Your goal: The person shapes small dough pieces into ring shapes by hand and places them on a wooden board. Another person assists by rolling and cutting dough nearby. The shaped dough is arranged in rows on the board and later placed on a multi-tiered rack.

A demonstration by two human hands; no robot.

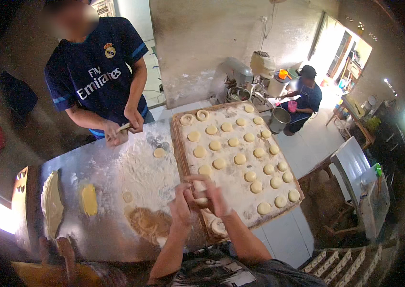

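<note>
Far left edge of the flour-dusted metal worktable (pixel 111 229): a long pale slab of dough (pixel 51 204), then a small yellow oblong block, butter-like (pixel 89 199). Near the front edge, a brownish smear of filling (pixel 150 222).

Back edge: a second person in a dark blue shirt (pixel 95 71) works a small dough piece between both hands. One loose round (pixel 159 153) lies just short of the board.

Wearer's left hand (pixel 182 206) is curled, fingers clenched round the near end of a short pale roll of dough (pixel 200 193); right hand (pixel 217 195) grasps its other end from above. The roll sits at the front left corner of the floured wooden board (pixel 179 143), over its edge.

The board carries rows of round dough discs (pixel 240 159), two ring-shaped pieces (pixel 202 115) at its back left corner.

Risk, as judged: the roll is held close to the nearest discs; a careless turn could squash one. Dry flour could keep a seam from sealing.

Right, well apart: a seated person by a metal bucket (pixel 279 119).
</note>
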